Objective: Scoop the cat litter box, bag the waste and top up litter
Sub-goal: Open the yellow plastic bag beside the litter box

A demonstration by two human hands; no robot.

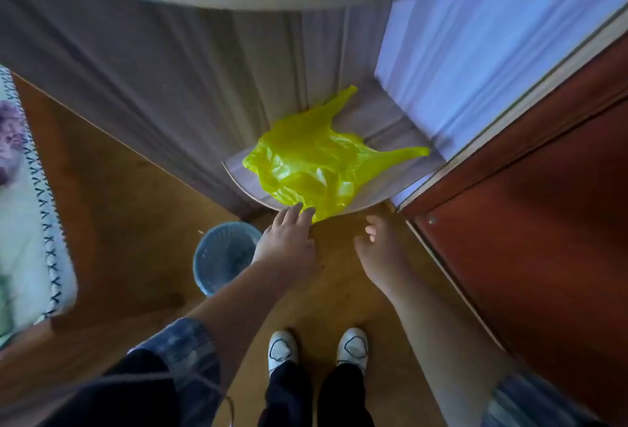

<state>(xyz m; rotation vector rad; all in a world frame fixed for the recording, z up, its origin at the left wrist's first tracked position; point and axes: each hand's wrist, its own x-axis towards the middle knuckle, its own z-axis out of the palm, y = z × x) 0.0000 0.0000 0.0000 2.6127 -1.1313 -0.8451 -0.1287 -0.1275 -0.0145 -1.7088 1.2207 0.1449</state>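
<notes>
Yellow plastic bag (pixel 316 158) dead ahead: touches its near edge with straight-fingered left hand (pixel 287 243), holds right hand (pixel 380 243) just short, half-curled, empty

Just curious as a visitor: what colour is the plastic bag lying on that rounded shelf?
Bright yellow-green, translucent and crumpled; the plastic bag shows best in the head view.

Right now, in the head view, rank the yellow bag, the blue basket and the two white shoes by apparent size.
1. yellow bag
2. blue basket, partly hidden
3. left shoe and right shoe: alike, unranked
</notes>
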